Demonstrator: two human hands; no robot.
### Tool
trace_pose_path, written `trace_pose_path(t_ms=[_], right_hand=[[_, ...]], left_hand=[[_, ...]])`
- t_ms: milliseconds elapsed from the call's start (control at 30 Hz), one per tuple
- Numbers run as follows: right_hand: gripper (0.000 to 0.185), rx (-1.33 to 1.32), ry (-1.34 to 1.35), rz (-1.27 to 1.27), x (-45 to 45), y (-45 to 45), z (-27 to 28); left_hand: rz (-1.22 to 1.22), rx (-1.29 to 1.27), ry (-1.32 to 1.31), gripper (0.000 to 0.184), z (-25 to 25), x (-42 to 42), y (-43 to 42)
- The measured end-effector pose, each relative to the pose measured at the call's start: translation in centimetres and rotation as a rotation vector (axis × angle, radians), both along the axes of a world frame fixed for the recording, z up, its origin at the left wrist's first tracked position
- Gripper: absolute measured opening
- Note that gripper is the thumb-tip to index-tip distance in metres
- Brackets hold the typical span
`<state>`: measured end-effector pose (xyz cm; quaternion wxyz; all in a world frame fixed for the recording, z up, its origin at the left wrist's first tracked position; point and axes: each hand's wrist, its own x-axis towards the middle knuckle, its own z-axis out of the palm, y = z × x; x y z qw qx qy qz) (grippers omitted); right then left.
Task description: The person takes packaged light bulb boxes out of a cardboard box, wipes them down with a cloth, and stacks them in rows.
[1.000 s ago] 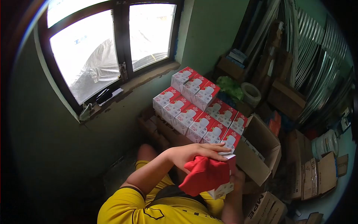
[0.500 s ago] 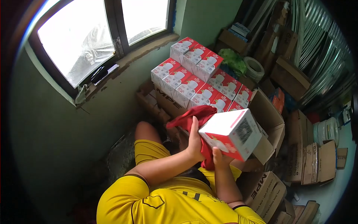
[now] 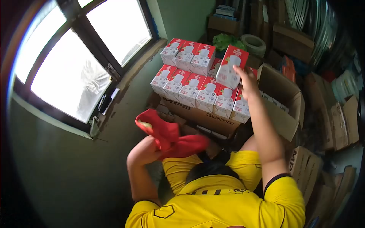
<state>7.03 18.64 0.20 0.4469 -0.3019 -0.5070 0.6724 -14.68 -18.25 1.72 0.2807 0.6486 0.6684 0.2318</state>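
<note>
Head view: A green-walled room is shown, with a dark-framed window [image 3: 119, 28] at the left and a sill [image 3: 138, 55] beneath it. Red-and-white boxes [image 3: 194, 89] are arranged on a brown carton [image 3: 190, 113] marked "MPE": a front row of six, with three more set higher behind. An open carton [image 3: 288, 89] is located just beside the stack, at its right. A green plastic bag [image 3: 225, 42] and a pale ring-shaped roll [image 3: 253, 45] are placed beyond.

One printed box [image 3: 230, 65] is held by the right hand [image 3: 246, 81] at the right rear of the stack, thumb on the printed face. Its long axis is tilted; the red end is directed away and rightward, the white end nearer and leftward. Contact with the boxes below cannot be determined. A red cloth [image 3: 169, 133] is gripped in the left hand [image 3: 149, 146], well apart from the box; the fingers are largely covered.
</note>
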Motion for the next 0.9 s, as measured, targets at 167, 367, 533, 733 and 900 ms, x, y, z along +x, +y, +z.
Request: trace_pose_path(t_ms=[167, 367, 533, 733, 900], right_hand=[[0.057, -0.023, -0.291, -0.124, -4.2, 7.9, -3.9], [0.067, 0.091, -0.460, -0.118, -5.6, 9.2, -3.8], [0.095, 0.155, -0.656, -0.175, -6.3, 9.9, -4.6], [0.096, -0.072, -0.471, -0.102, -6.0, 8.0, -3.7], [0.077, 0.421, -0.490, -0.453, -6.1, 7.4, -5.8]], left_hand=[[0.613, 0.090, 0.400, 0.047, 1.7, -4.4, -8.2], [0.807, 0.298, 0.412, 0.043, 3.0, -4.9, -13.3], [0.796, 0.471, 0.451, 0.031, 1.2, -5.7, -14.3], [0.923, 0.601, 0.245, 0.037, 0.2, -6.2, -13.0], [0.965, 0.733, 0.037, 0.037, 0.7, -4.5, -8.3]])
